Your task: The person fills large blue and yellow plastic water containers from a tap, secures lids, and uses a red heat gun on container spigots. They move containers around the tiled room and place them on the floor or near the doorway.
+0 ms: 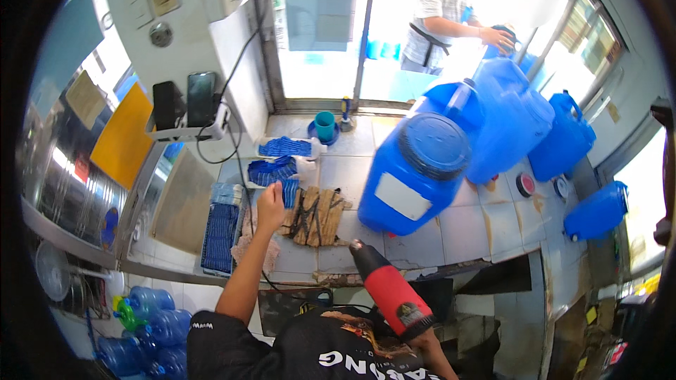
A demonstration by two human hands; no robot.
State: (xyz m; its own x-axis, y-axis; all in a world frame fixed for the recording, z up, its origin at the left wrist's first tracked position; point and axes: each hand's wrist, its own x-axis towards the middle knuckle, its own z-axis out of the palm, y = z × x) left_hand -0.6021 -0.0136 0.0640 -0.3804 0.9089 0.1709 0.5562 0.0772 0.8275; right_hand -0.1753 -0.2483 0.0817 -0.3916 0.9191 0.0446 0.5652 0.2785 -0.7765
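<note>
A red and black heat gun [396, 294] is gripped in my right hand [425, 344], low in the middle. Its dark nozzle points up and left over the counter's front edge. My left hand [270, 207] reaches over the counter with its fingers closed; anything inside them is hidden. Just beyond it lie bundles of blue striped printed plastic sleeves [273, 170]. Beside it, to the right, sits a stack of tan strips [322, 217] crossed by dark bands. A pinkish cloth [262, 250] lies under my left forearm.
Large blue jugs [384, 176] crowd the counter's right half. A box of blue sleeves [220, 236] stands left, near a black cord [248, 218]. A teal cup [324, 127] stands at the back. Beyond the glass, a person [436, 21] handles a blue container.
</note>
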